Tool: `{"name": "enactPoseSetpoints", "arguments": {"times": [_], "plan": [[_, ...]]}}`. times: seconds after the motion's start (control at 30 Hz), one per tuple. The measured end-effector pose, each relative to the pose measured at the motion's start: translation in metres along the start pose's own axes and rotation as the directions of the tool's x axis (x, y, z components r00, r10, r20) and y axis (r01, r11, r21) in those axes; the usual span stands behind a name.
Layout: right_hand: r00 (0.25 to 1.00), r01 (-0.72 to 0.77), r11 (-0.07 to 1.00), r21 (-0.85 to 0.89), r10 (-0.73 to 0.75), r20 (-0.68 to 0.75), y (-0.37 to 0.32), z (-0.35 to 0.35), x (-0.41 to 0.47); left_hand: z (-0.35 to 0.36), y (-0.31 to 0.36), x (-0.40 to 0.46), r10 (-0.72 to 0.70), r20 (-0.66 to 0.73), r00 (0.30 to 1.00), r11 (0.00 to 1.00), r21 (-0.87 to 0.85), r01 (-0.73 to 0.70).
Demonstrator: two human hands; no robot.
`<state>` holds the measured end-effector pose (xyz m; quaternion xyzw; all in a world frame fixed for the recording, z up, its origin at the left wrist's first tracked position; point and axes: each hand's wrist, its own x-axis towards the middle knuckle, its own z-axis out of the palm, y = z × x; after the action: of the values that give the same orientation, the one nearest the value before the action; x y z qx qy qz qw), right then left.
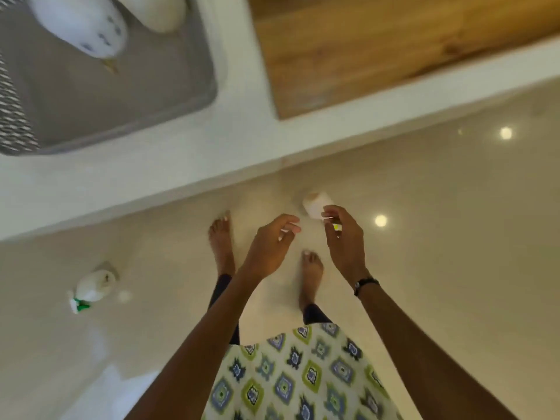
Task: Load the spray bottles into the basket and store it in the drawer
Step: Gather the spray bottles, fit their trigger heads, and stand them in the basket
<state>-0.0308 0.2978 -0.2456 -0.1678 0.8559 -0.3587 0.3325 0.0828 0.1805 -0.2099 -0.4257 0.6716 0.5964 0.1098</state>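
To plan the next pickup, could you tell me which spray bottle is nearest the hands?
The white bottle just beyond the right hand; the green-triggered one stands far left.

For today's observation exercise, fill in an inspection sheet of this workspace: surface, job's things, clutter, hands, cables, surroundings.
Surface: glossy beige floor, lamp reflections.
Job's things: grey basket on white ledge, two white bottles inside; spray bottle on the floor at left; another white bottle by the right hand.
Clutter: nothing seen.
Hands: left hand loosely curled, empty; right hand reaching at the bottle, grip unclear.
Cables: nothing seen.
Surroundings: wooden panel, bare feet.
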Motion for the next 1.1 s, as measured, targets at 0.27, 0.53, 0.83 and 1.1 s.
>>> {"name": "enactPoseSetpoints", "arguments": {"times": [0.27, 0.53, 0.83, 1.1], "plan": [[0.973, -0.214, 0.957, -0.194, 0.227, 0.048, 0.151, -0.025, 0.048, 0.087, -0.060, 0.066, -0.053, 0.065, 0.996, 0.930, 0.366, 0.026], [0.963, -0.109, 0.909, -0.403, 0.197, 0.184, 0.249, 0.041, 0.107, 0.122, -0.122, 0.168, 0.108, 0.177, 0.978, 0.726, 0.658, -0.199], [0.960, -0.053, 0.881, -0.469, 0.175, 0.219, 0.289, 0.095, 0.140, 0.137, -0.158, 0.209, 0.127, 0.241, 0.962, 0.751, 0.610, -0.252], [0.960, 0.146, 0.762, -0.631, 0.044, 0.276, 0.233, 0.059, 0.107, 0.124, -0.136, 0.163, 0.174, 0.139, 0.975, 0.643, 0.734, -0.220]]}}
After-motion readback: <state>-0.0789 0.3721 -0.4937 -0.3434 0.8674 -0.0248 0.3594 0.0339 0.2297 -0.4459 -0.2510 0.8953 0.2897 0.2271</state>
